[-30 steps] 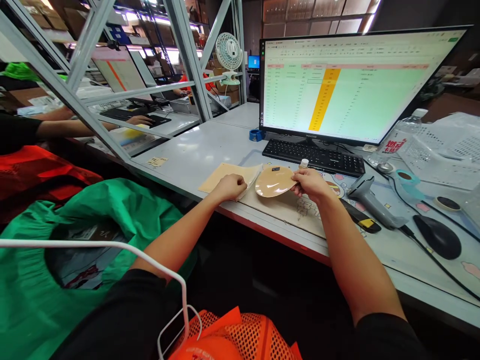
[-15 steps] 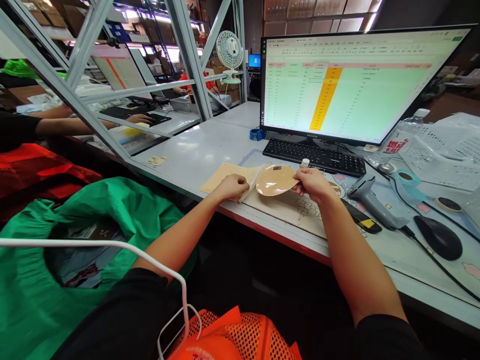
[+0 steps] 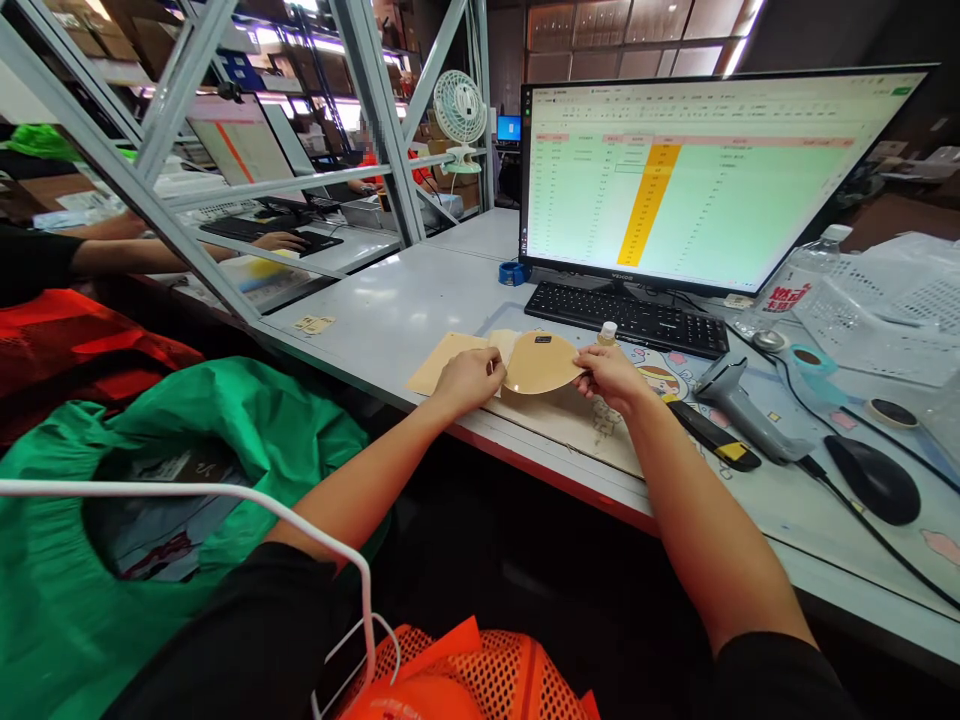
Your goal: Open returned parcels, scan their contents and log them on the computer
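Note:
A tan oval pad [image 3: 541, 364] with a small dark label lies low over the desk, its left edge against my left hand [image 3: 470, 382]. My right hand [image 3: 611, 378] pinches its pointed right end. My left hand grips a folded tan paper sheet [image 3: 442, 364], which shows a pale inner layer [image 3: 504, 345] beside the pad. Beneath them lies a brown cardboard sheet [image 3: 570, 428]. A small white-capped bottle [image 3: 607, 333] stands just beyond my right hand.
A keyboard [image 3: 626, 318] and monitor [image 3: 652, 180] stand beyond the hands, with a barcode scanner [image 3: 739, 410] and mouse [image 3: 874, 478] to the right. A green bag [image 3: 225, 430] hangs left of the desk edge. A co-worker's hand [image 3: 279, 241] rests on a keyboard behind a metal rack.
My right hand has carried the pad leftward, onto the pale layer and against my left hand. The folded paper has shifted slightly, and the pale flap lies flatter.

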Action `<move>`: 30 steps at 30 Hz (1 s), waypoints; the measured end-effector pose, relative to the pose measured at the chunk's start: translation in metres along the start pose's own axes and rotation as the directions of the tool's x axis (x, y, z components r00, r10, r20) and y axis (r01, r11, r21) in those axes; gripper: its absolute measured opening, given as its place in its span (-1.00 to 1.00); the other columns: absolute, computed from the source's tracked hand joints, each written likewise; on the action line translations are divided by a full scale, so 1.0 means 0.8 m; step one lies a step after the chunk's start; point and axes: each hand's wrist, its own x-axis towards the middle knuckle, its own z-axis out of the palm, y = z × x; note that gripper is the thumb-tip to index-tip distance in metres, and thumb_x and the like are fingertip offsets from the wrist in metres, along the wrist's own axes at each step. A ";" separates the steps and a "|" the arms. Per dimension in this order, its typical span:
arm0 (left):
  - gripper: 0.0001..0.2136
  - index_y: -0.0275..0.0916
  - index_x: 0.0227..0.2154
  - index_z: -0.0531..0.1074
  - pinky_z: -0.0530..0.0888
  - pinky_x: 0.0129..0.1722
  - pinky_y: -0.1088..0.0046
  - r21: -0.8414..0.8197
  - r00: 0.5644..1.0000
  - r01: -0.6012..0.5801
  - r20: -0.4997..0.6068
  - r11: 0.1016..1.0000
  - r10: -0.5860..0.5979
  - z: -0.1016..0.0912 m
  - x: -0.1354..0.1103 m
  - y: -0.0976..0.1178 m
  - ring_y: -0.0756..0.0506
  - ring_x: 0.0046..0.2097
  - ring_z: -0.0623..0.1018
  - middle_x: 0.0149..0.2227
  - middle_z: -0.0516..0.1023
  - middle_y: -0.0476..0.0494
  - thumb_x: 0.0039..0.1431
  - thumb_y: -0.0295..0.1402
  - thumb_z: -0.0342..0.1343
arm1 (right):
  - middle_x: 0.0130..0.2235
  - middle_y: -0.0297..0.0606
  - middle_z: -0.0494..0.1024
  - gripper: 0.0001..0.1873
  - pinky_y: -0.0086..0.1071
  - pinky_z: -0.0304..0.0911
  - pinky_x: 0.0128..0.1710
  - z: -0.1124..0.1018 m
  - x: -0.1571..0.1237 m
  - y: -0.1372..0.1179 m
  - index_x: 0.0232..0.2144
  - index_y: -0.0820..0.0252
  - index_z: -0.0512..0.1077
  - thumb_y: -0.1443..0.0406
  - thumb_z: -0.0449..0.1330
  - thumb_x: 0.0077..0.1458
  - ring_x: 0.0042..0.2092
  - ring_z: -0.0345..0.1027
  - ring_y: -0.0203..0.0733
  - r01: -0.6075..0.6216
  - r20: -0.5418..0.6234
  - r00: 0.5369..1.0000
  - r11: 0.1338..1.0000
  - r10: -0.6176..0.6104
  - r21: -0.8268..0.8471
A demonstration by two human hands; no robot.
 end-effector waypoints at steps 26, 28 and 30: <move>-0.71 -0.25 -0.01 0.51 0.45 -0.13 0.24 0.258 0.988 -0.148 0.079 0.955 0.132 0.019 -0.004 0.048 -0.32 -0.10 0.65 -0.12 0.67 -0.36 0.46 -0.27 -0.08 | -0.66 -0.35 0.48 -0.81 -0.57 0.14 -0.73 0.005 0.010 0.016 -0.40 0.20 0.40 0.50 0.13 0.24 -0.70 0.28 -0.35 -0.016 0.058 0.998 0.999 0.019 -0.045; -0.69 -0.26 0.01 0.50 0.46 -0.12 0.24 0.275 0.987 -0.161 0.065 0.948 0.148 0.018 -0.006 0.050 -0.33 -0.08 0.65 -0.10 0.66 -0.37 0.48 -0.28 -0.10 | -0.64 -0.37 0.49 -0.83 -0.58 0.20 -0.69 0.011 0.012 0.023 -0.35 0.20 0.40 0.48 0.14 0.27 -0.67 0.31 -0.35 -0.014 0.080 0.997 1.000 0.016 -0.020; -0.68 -0.27 0.03 0.49 0.46 -0.13 0.25 0.293 0.987 -0.161 0.060 0.943 0.150 0.015 -0.009 0.050 -0.33 -0.07 0.65 -0.08 0.66 -0.39 0.50 -0.27 -0.12 | -0.64 -0.37 0.48 -0.84 -0.58 0.19 -0.69 0.013 0.016 0.028 -0.35 0.20 0.41 0.47 0.15 0.29 -0.67 0.31 -0.35 -0.017 0.082 0.996 1.000 0.017 -0.010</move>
